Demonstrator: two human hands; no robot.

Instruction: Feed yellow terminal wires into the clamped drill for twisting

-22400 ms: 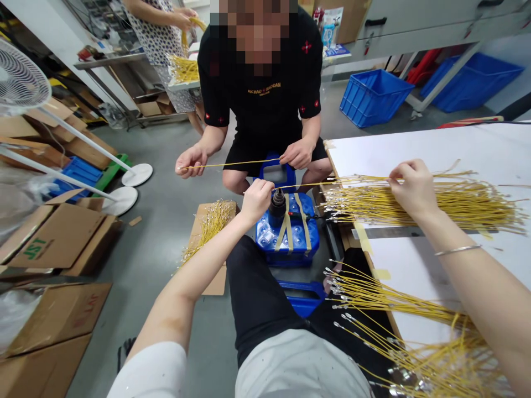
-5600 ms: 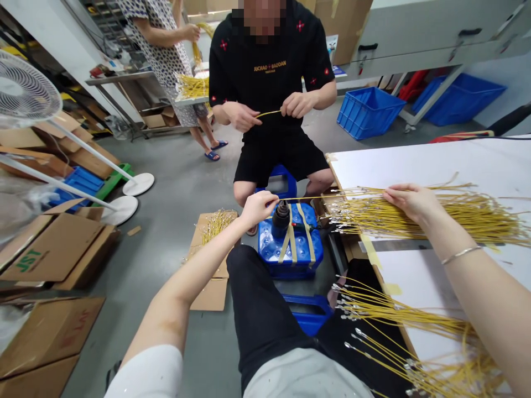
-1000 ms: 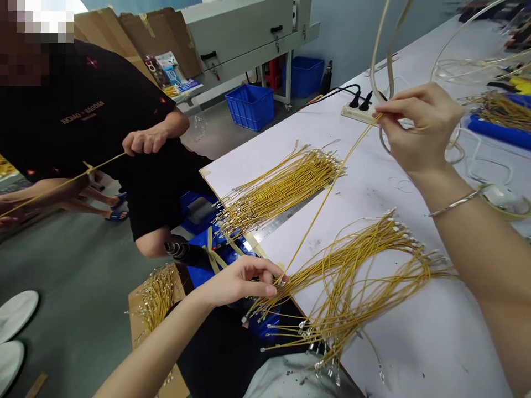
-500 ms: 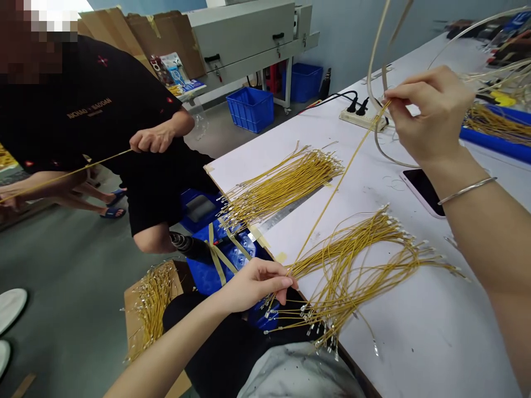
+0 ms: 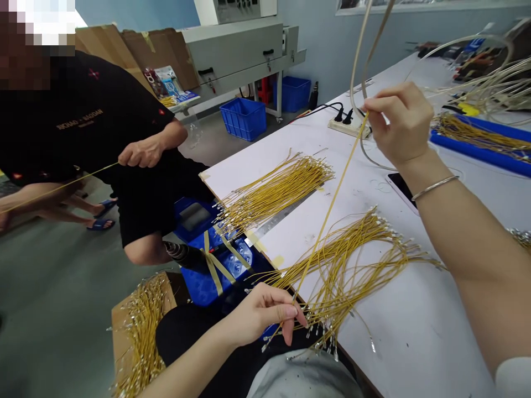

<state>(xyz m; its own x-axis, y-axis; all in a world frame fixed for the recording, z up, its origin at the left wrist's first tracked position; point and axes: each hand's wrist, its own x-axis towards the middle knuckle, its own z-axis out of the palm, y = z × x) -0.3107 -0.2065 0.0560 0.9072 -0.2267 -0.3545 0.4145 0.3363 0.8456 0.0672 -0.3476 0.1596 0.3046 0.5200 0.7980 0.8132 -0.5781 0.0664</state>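
Note:
A yellow wire [image 5: 337, 193] runs taut and slanting between my two hands. My left hand [image 5: 269, 315], low at the table's near edge, pinches its lower end between thumb and fingers. My right hand [image 5: 400, 124] is raised above the table and pinches the upper end. A clear tube [image 5: 355, 66] hangs down right at those fingertips; whether they grip it as well I cannot tell. Under the wire lies a loose heap of yellow wires [image 5: 352, 243] with metal terminals, some jutting over the edge beside my left hand. A neater bundle of yellow wires [image 5: 277, 193] lies farther off.
A metal ruler [image 5: 284, 215] lies by the neat bundle. Behind my right arm are a phone [image 5: 398, 182], a power strip [image 5: 346, 127] and a blue tray [image 5: 468, 145] of wires. At left a co-worker [image 5: 83, 132] stretches a yellow strand. More wires [image 5: 145, 326] fill a box below.
My left hand has drawn down towards my lap with the wire's lower end. The right hand keeps its pinch on the upper end. My view has shifted slightly.

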